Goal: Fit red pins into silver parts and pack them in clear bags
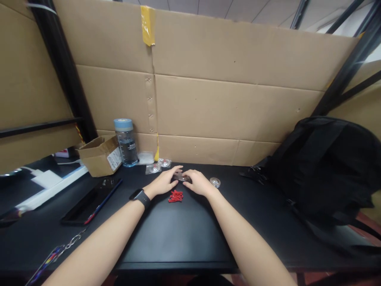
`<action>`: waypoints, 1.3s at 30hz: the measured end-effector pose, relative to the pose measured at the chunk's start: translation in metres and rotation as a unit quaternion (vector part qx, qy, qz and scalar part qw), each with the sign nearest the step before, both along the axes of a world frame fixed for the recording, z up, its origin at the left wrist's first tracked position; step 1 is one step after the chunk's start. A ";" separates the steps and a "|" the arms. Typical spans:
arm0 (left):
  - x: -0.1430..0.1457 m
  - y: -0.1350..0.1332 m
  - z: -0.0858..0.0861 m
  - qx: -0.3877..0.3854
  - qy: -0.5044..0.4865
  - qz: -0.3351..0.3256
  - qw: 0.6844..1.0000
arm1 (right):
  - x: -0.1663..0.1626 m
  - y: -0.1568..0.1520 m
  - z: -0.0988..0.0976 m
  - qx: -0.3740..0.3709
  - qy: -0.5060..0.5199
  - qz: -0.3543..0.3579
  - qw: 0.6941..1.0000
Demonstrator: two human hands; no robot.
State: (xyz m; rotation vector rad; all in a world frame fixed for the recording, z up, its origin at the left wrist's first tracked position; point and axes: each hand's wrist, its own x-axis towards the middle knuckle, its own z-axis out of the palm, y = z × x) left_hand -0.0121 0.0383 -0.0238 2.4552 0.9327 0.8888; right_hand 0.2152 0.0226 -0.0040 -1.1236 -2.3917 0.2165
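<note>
Head view: left hand [164, 181], right hand [197, 182] clamped on small translucent object [181, 177] mid-frame, handling seemingly unfinished; red cord [176, 196] below, clear disc [215, 182] right, both untouched.

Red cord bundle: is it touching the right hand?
Apart: the head view shows a strip of black tabletop between the red cord bundle and the right hand.

The smooth tabletop [184, 238] has a satin sheen; the cord [176, 196] looks like matt textile, the round case [215, 182] like clear, glossy plastic, and the packets [154, 168] like shiny film. The wall [208, 107] and the box [97, 161] are dull, creased cardboard, the tape [148, 26] slick plastic. The bottle [127, 149] looks like clear, shiny plastic, the tablet [92, 200] has a glossy, glass-like face, and the backpack [324, 171] is matt cloth.
</note>
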 end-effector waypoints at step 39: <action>0.006 -0.011 0.003 0.062 0.153 0.042 0.985 | 0.006 0.022 -0.002 -0.050 0.358 -0.138 0.922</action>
